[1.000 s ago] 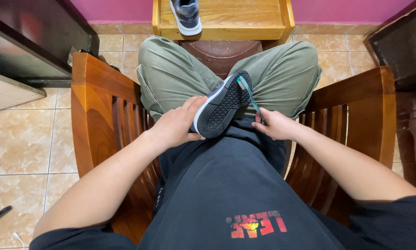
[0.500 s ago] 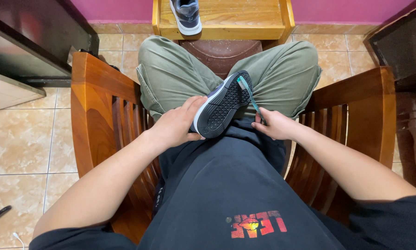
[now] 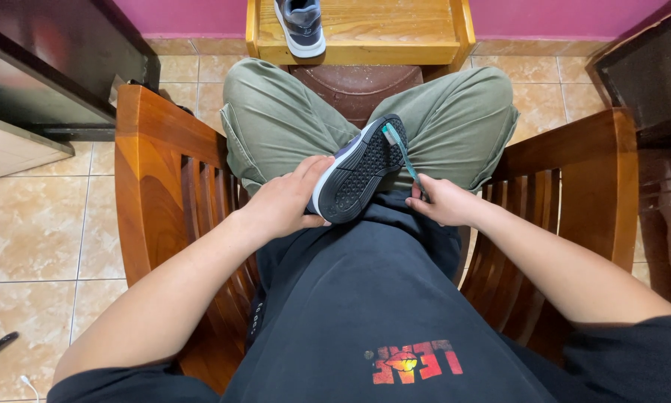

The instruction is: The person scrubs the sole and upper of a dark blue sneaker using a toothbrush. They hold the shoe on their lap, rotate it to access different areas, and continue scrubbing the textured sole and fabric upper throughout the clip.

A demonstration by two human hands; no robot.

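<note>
One shoe point(image 3: 359, 179) in left hand point(image 3: 287, 205)

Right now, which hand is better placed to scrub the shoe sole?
Probably the right hand: it already holds the teal toothbrush, whose head lies against the edge of the shoe. The left hand grips the shoe's side, steadying it sole-up on the lap.

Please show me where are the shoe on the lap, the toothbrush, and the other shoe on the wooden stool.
shoe point(image 3: 359, 179), head view, middle of its black sole.
toothbrush point(image 3: 400, 148), head view, teal handle near the bristle end.
other shoe point(image 3: 300, 21), head view, its dark upper.
</note>
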